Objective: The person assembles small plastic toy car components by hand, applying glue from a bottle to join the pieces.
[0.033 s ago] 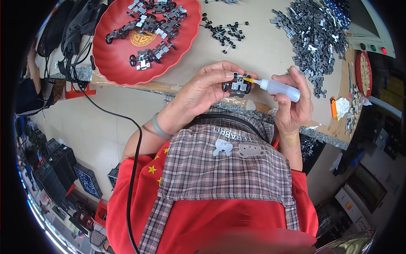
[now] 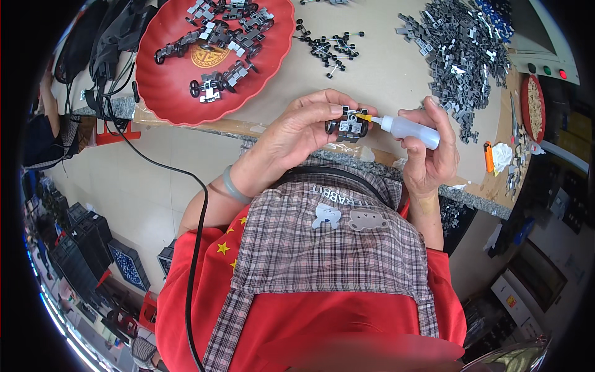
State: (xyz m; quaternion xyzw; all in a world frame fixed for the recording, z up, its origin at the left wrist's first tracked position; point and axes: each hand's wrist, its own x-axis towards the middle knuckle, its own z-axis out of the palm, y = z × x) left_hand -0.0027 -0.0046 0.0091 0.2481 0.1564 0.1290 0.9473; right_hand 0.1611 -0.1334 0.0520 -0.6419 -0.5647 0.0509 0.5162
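Observation:
My left hand (image 2: 304, 127) grips a small grey toy car chassis (image 2: 350, 127) with black wheels, just over the front edge of the table. Between the fingers of my right hand (image 2: 434, 146) is a translucent squeeze bottle (image 2: 414, 131), lying nearly level. Its yellow needle tip (image 2: 364, 117) points left and reaches the top of the chassis; whether it touches cannot be made out. Beyond my left hand, a red scalloped tray (image 2: 167, 93) holds several similar wheeled chassis (image 2: 209, 87).
Black wheel-and-axle sets (image 2: 331, 49) lie at the table's far middle. A large heap of grey plastic parts (image 2: 458, 59) covers the far right. An orange cutter (image 2: 489, 157) and crumpled white tissue (image 2: 502, 156) lie near the right edge. A black cable (image 2: 201, 186) hangs down past my left arm.

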